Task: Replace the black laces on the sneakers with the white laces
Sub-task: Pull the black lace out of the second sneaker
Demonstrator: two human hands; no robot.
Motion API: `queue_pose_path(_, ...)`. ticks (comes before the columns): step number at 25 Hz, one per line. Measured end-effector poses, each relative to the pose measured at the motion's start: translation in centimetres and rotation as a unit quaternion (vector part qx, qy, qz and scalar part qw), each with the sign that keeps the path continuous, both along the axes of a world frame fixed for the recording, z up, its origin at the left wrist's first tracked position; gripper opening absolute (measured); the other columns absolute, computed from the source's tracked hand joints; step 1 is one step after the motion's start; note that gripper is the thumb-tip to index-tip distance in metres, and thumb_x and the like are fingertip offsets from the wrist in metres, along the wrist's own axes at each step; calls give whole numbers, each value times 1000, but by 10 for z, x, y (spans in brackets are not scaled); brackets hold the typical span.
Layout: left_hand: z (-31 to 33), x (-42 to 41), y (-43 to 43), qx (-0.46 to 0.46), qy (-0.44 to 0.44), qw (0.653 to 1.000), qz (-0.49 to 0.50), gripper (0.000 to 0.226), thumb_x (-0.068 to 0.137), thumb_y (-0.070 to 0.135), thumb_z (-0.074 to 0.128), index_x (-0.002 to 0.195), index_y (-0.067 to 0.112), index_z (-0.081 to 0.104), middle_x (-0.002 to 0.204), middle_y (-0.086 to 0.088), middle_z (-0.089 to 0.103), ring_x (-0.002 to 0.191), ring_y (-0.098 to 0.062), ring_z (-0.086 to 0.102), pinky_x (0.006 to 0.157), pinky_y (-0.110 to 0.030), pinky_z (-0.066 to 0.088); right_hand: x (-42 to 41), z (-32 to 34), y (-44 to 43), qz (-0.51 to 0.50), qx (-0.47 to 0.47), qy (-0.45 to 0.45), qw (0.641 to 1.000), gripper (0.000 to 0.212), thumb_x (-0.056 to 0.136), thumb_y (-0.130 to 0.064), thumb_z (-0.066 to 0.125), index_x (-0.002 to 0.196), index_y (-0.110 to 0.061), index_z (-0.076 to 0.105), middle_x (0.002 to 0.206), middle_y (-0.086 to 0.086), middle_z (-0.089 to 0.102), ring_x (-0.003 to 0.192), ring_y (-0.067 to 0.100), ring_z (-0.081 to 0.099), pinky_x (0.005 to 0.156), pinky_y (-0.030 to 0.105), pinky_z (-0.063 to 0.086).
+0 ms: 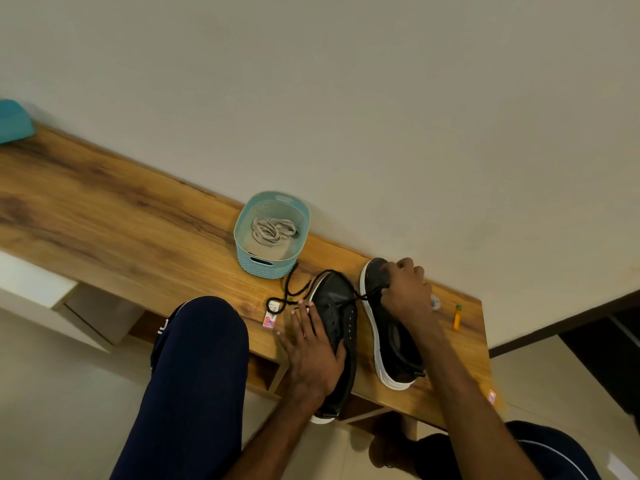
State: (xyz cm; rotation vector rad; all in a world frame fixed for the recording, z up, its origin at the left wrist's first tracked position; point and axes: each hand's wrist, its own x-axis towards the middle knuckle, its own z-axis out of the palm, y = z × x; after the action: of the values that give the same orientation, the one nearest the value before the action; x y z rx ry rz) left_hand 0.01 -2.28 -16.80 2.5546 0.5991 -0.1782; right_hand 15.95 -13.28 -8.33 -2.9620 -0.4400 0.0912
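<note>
Left hand: the left hand (315,351) lies flat with its fingers straight, pressing the black leather left sneaker with a white sole (341,306) onto the brown wooden surface (138,220).
Right hand: the right hand (408,289) has its fingers curled at the toe end of the matching right sneaker (394,351), seemingly pinching the thin black lace (286,285).
Lace path: from the right hand it runs taut across the left sneaker, then goes slack in loops beyond the left fingertips.
Handling: light and limp; probably best gripped close to an eyelet.
Sneaker axis: both lie lengthwise, toes away from the wrists, towards the wall.
White laces: the coiled flat white laces (273,230) sit in a teal plastic basket (242,216) beyond the left fingertips.
</note>
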Motion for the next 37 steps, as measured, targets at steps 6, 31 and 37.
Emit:
queue_pose_path(6, 2, 0, -1, -5, 12, 1000, 0, 95, 96, 60, 33, 150, 6, -24, 162, -16, -20, 150, -34, -14, 119, -62, 6, -28, -42, 46, 169, -51, 97, 980, 35, 98, -20, 55, 133, -17, 55, 136, 6, 45, 133, 28, 35, 104, 52, 38)
queue_pose_path(31, 0, 5, -1, -16, 44, 999, -28, 88, 99, 55, 34, 154, 5, -13, 164, -14, -10, 152, -31, 2, 120, -52, 17, -29, -43, 48, 150, -122, 77, 978, 33, 95, -15, 57, 128, -22, 59, 136, 8, 40, 131, 28, 34, 106, 62, 32)
queue_pose_path(37, 0, 7, -2, -49, 19, 998, -27, 86, 101, 48, 37, 154, 2, -13, 164, -16, -7, 148, -30, 20, 117, -35, 27, -29, -47, 50, 125, -90, 58, 986, 36, 94, -11, 53, 129, -7, 45, 131, 13, 48, 115, 33, 54, 86, 47, 46)
